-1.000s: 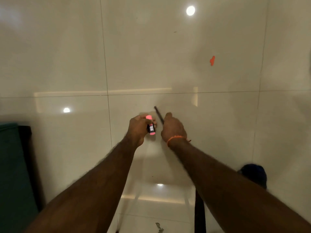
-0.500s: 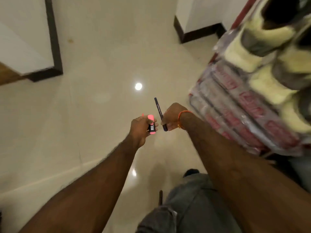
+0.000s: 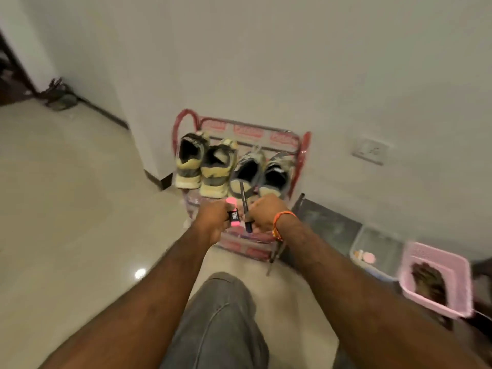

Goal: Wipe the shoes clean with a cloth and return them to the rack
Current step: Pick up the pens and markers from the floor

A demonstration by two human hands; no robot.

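While the left hand [image 3: 213,218] grips a pink marker [image 3: 232,211] and the right hand [image 3: 262,213] a pen [image 3: 245,202], shoes [image 3: 229,166] sit racked at twelve o'clock; best free both hands first.

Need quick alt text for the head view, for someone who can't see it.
Left hand grips a pink highlighter and right hand a dark pen, before a red shoe rack holding four sneakers.
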